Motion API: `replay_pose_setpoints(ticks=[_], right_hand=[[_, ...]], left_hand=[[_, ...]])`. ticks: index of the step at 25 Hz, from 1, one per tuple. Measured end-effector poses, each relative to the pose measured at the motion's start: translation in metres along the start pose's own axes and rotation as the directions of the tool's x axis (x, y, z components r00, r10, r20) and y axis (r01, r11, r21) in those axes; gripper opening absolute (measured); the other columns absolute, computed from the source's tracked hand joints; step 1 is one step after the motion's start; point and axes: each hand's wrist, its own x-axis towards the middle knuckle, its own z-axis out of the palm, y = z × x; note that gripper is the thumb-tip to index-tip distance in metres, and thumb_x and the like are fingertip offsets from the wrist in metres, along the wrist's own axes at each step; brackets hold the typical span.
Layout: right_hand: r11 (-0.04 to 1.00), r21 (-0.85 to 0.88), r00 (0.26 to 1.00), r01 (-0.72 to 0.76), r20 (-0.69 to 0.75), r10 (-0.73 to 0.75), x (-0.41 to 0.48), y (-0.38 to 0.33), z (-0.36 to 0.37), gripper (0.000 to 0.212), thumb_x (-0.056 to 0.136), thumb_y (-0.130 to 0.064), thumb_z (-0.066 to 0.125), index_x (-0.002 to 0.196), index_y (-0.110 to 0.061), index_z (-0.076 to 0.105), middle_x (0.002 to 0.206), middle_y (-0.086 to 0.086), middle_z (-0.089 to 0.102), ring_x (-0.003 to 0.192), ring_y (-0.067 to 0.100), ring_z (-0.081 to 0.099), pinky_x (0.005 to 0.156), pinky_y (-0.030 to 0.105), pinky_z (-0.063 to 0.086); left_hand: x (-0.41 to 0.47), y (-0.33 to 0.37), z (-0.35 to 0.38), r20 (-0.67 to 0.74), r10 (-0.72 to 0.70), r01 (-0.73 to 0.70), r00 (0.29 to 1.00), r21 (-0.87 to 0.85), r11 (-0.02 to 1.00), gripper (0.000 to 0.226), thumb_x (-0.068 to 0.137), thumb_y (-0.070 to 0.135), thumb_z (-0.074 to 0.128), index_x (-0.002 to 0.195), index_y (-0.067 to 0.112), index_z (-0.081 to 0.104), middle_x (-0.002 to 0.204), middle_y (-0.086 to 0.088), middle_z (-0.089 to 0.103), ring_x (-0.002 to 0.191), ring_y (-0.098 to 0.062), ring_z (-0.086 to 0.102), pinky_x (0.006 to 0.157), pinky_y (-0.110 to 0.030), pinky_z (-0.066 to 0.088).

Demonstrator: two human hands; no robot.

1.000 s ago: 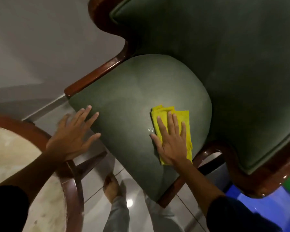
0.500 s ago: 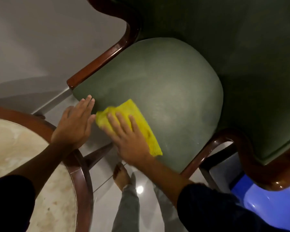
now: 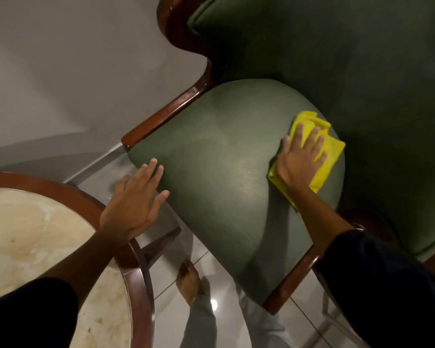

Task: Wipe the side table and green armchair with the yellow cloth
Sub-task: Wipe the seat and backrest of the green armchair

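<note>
The green armchair (image 3: 219, 172) fills the centre and right, seen from above, with a dark wooden frame around its padded seat. My right hand (image 3: 300, 159) presses the folded yellow cloth (image 3: 324, 159) flat on the seat's far right side, near the backrest. My left hand (image 3: 133, 204) rests with fingers spread at the seat's left front edge, holding nothing. The round side table (image 3: 33, 237), with a pale marble top and wooden rim, sits at the lower left under my left forearm.
A grey wall (image 3: 60, 71) runs behind the chair at the upper left. My bare foot (image 3: 189, 280) stands on the glossy tiled floor (image 3: 176, 320) between the table and chair. A table leg (image 3: 158, 247) juts out toward the chair.
My right hand has swept the yellow cloth from the seat's left front edge across to its far right side. My left hand stays at the seat's left edge.
</note>
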Motion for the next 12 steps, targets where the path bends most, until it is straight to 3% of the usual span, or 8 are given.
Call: replay_pose_setpoints(ticks=[2,4,6,8,9,10,11,12], right_hand=[[0.982,-0.025,0.981,0.189,0.054,-0.188,-0.001,-0.051,0.014,0.055,0.102,-0.045,0.026,0.154,-0.028,0.018,0.164,0.012,0.010,0.151,0.033,0.004,0.121,0.058,0.007],[0.867,-0.054,0.863,0.496,0.143,-0.485,-0.039,-0.077,0.024,0.056,0.101,-0.048,0.026,0.154,-0.030,0.019,0.164,0.009,0.013,0.151,0.032,0.006,0.122,0.056,0.010],[0.641,-0.053,0.632,0.766,0.243,-0.736,-0.093,-0.061,0.022,0.054,0.100,-0.049,0.029,0.152,-0.033,0.025,0.163,0.007,0.019,0.151,0.030,0.011,0.121,0.054,0.017],[0.420,0.016,0.391,0.907,0.336,-0.857,-0.132,-0.018,0.009,0.052,0.101,-0.050,0.029,0.150,-0.036,0.028,0.163,0.003,0.020,0.151,0.027,0.012,0.122,0.050,0.015],[0.362,0.068,0.316,0.930,0.354,-0.880,-0.142,0.004,0.002,0.052,0.101,-0.051,0.029,0.150,-0.037,0.028,0.163,0.002,0.019,0.152,0.025,0.010,0.123,0.048,0.013],[0.390,0.112,0.331,0.914,0.349,-0.877,-0.151,0.021,-0.006,0.053,0.100,-0.053,0.031,0.150,-0.036,0.029,0.163,0.002,0.020,0.152,0.024,0.010,0.123,0.048,0.013],[0.514,0.130,0.448,0.848,0.341,-0.826,-0.158,0.032,-0.016,0.056,0.097,-0.056,0.037,0.148,-0.035,0.031,0.162,0.004,0.026,0.151,0.025,0.015,0.121,0.049,0.017],[0.707,0.121,0.647,0.697,0.318,-0.693,-0.162,0.040,-0.026,0.061,0.092,-0.059,0.045,0.145,-0.033,0.036,0.156,0.006,0.036,0.147,0.028,0.027,0.116,0.049,0.025]], left_hand=[[0.002,-0.002,0.004,-0.017,0.008,-0.008,1.000,-0.005,1.000,0.066,0.096,0.051,0.015,0.151,0.015,0.014,0.163,-0.007,0.015,0.149,-0.022,0.020,0.117,-0.049,0.031],[0.002,-0.001,0.003,-0.051,-0.002,-0.001,0.999,-0.054,0.999,0.061,0.098,0.047,0.020,0.151,0.015,0.017,0.161,-0.007,0.022,0.147,-0.022,0.025,0.117,-0.048,0.032],[-0.001,0.000,-0.001,-0.068,-0.055,0.044,0.996,-0.157,0.987,0.058,0.099,0.044,0.024,0.149,0.015,0.024,0.158,-0.008,0.030,0.145,-0.023,0.030,0.116,-0.048,0.031],[-0.007,0.013,-0.007,-0.085,-0.118,0.100,0.989,-0.186,0.977,0.058,0.096,0.046,0.026,0.143,0.014,0.040,0.154,-0.010,0.039,0.141,-0.026,0.038,0.114,-0.048,0.032],[-0.010,0.026,-0.008,-0.083,-0.150,0.128,0.985,-0.222,0.967,0.058,0.094,0.048,0.027,0.136,0.016,0.050,0.148,-0.012,0.047,0.136,-0.028,0.044,0.111,-0.049,0.036],[-0.016,0.042,-0.007,-0.057,-0.181,0.157,0.982,-0.291,0.944,0.056,0.091,0.052,0.028,0.127,0.021,0.058,0.138,-0.012,0.056,0.127,-0.029,0.052,0.105,-0.048,0.040],[-0.021,0.061,-0.007,-0.006,-0.222,0.202,0.975,-0.384,0.901,0.051,0.087,0.058,0.030,0.117,0.029,0.061,0.124,-0.009,0.063,0.116,-0.028,0.059,0.098,-0.044,0.045],[-0.021,0.079,-0.008,0.060,-0.273,0.266,0.960,-0.492,0.829,0.046,0.082,0.064,0.034,0.107,0.036,0.060,0.109,-0.003,0.066,0.105,-0.025,0.062,0.092,-0.041,0.048]])
